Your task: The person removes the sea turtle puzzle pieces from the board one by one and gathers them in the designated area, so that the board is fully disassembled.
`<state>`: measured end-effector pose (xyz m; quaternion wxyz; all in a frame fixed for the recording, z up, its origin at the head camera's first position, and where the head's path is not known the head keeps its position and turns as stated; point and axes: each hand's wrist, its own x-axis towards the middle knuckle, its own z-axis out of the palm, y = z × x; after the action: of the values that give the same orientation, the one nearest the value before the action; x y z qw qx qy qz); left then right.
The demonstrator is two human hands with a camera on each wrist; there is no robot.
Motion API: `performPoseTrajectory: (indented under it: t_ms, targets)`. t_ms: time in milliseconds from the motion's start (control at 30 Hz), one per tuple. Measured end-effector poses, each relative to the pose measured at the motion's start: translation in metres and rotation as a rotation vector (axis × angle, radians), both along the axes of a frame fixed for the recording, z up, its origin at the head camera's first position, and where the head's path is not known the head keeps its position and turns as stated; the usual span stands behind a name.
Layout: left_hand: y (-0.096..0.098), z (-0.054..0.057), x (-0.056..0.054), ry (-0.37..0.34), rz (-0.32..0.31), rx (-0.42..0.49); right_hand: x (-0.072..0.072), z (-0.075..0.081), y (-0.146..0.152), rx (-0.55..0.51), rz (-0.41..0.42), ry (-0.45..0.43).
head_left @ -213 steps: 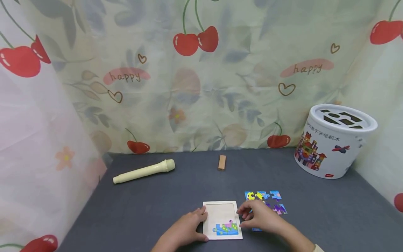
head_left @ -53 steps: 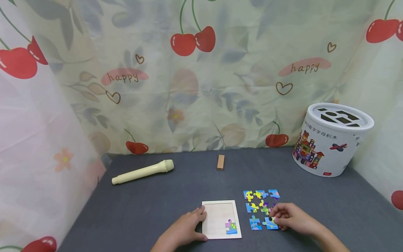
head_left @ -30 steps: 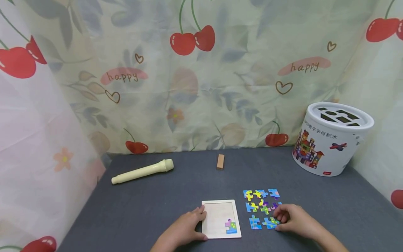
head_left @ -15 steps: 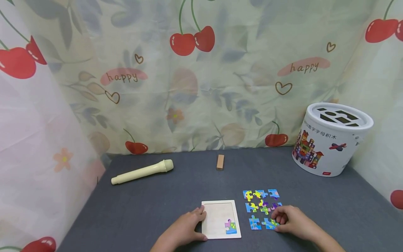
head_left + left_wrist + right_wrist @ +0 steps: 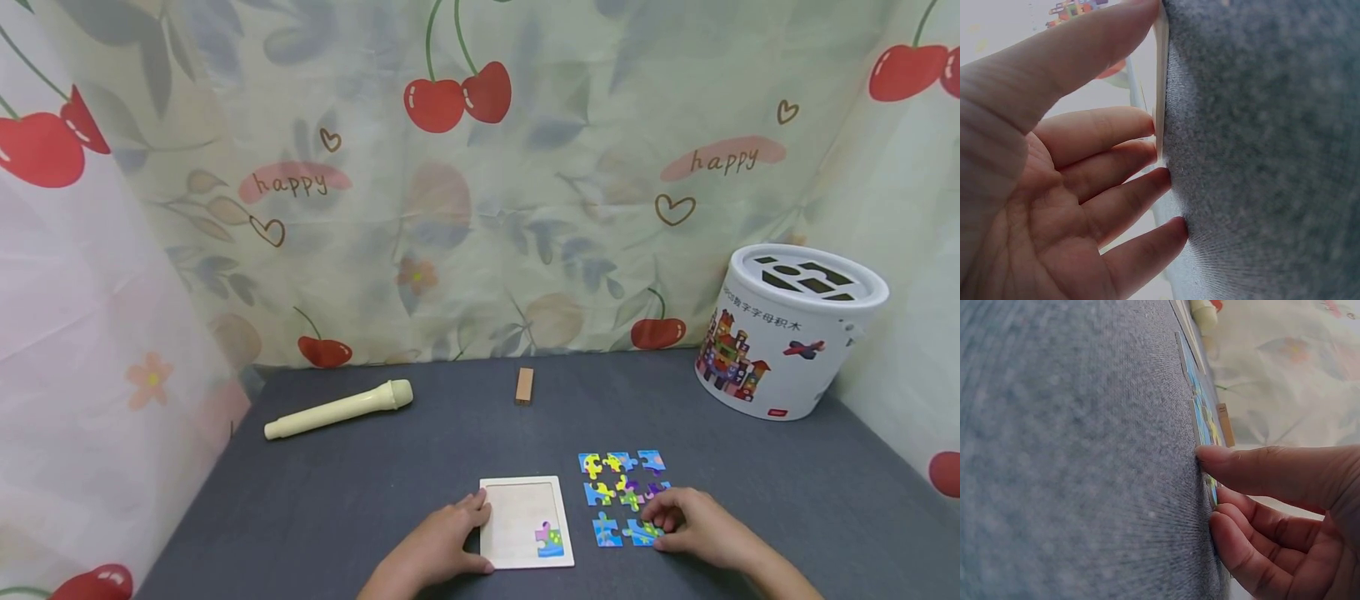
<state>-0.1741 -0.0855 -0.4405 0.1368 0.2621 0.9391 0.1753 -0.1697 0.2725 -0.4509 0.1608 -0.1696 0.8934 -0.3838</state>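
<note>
In the head view, a light wooden puzzle tray lies flat, with joined pink, green and blue jigsaw pieces in its lower right corner. My left hand rests at the tray's left side, thumb and fingertips touching its edge. To the right, several loose jigsaw pieces are laid out in rows. My right hand pinches the bottom right jigsaw piece, blue and green, between thumb and curled fingers. The right wrist view shows the thumb right at this piece's edge, low over the tabletop.
A cream toy microphone lies at the back left of the dark table. A small wooden block lies at back centre. At the back right stands a white bucket with a slotted lid. Patterned curtains close in the back and sides.
Seven seconds ago a blue piece lay in the tray's bottom row; it now sits among the loose pieces under my right hand. Lately the right hand has shifted only slightly; the left stays put.
</note>
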Motion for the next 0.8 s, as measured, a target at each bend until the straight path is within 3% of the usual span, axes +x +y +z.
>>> performPoseTrajectory:
  t_ms: [800]
  targets:
    - [-0.0006,-0.0009,0.0005,0.025,-0.013,0.005,0.0003,0.0006,-0.0001,-0.016,0.032,0.021]
